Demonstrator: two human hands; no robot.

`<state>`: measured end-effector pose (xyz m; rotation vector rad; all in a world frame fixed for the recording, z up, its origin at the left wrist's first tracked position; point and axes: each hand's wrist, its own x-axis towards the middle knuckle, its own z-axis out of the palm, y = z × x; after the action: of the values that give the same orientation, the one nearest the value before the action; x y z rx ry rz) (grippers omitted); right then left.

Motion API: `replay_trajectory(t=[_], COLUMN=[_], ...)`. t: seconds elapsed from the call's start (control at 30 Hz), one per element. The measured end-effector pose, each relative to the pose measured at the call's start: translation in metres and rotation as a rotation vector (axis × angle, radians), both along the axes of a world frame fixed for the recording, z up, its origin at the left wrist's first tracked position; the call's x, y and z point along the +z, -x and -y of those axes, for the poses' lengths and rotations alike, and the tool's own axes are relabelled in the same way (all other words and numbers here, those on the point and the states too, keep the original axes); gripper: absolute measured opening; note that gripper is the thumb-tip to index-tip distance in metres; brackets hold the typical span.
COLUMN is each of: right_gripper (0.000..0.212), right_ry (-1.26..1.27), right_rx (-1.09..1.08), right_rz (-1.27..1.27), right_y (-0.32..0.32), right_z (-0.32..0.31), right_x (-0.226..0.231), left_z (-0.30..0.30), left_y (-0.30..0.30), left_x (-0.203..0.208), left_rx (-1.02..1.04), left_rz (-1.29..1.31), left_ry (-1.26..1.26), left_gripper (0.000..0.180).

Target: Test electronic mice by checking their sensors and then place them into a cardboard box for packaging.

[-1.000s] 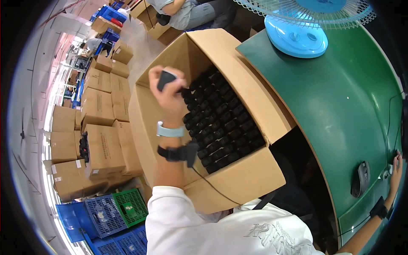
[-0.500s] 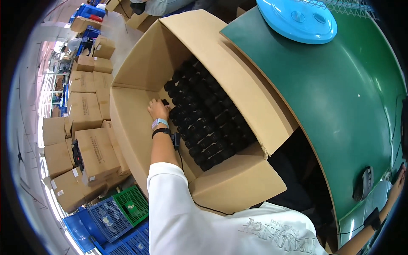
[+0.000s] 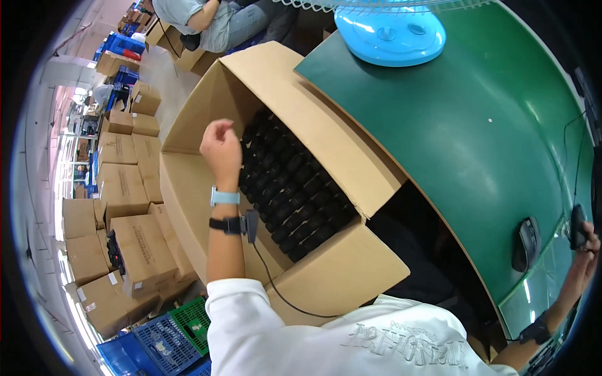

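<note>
My left hand (image 3: pixel 221 150) is raised over the left side of an open cardboard box (image 3: pixel 382 249). Its fingers are curled in, and nothing shows in them. Inside the box, rows of small black rounded devices (image 3: pixel 295 188) lie packed close together, just right of that hand. At the far right edge, my right hand (image 3: pixel 587 249) grips a small black device (image 3: pixel 577 227), partly hidden by the fingers and the dark picture rim. A black computer mouse (image 3: pixel 527 244) rests on the green tabletop (image 3: pixel 433 125), left of my right hand.
A blue fan base (image 3: pixel 392 41) stands at the table's far side, under a wire guard. Stacked cartons (image 3: pixel 138 244) line the left, with blue and green crates (image 3: pixel 166 341) below. Another person (image 3: pixel 219 25) sits beyond the box. A cable (image 3: pixel 276 291) hangs from my left wrist.
My left hand has risen out of the box, leaving the black device it was touching. More of my right hand shows, now with a black device in it. The view has shifted.
</note>
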<state>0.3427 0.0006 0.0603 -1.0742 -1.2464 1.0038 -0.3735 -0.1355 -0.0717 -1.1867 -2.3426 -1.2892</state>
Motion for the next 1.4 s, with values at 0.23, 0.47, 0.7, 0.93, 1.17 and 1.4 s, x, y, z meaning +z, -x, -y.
replay_trajectory(t=[0.23, 0.47, 0.7, 0.93, 1.17, 1.4], right_gripper=[0.022, 0.011, 0.009, 0.012, 0.017, 0.016], right_ry=[-0.097, -0.071, 0.246, 0.237, 0.113, 0.353], right_rx=[0.777, 0.696, 0.123, 0.308, 0.273, 0.316], right_rz=[0.233, 0.381, 0.046, -0.200, 0.044, -0.019], right_y=[0.114, 0.107, 0.083, 0.140, 0.155, 0.166], right_z=[0.039, 0.060, 0.093, 0.101, 0.089, 0.082], right_x=[-0.014, -0.004, -0.021, -0.045, -0.043, -0.043], left_z=[-0.052, -0.074, -0.061, -0.054, -0.053, -0.056], left_y=[-0.310, -0.383, -0.375, -0.369, -0.358, -0.363], left_x=[0.119, 0.072, 0.062, 0.066, 0.062, 0.067], left_rx=[-1.292, -1.405, -1.530, -1.636, -1.553, -1.521], left_rz=[0.383, 0.816, 1.064, 1.089, 1.179, 1.228], left_ry=[0.216, 0.517, 0.549, 0.509, 0.544, 0.435], left_gripper=[0.084, 0.039, 0.043, 0.040, 0.042, 0.045])
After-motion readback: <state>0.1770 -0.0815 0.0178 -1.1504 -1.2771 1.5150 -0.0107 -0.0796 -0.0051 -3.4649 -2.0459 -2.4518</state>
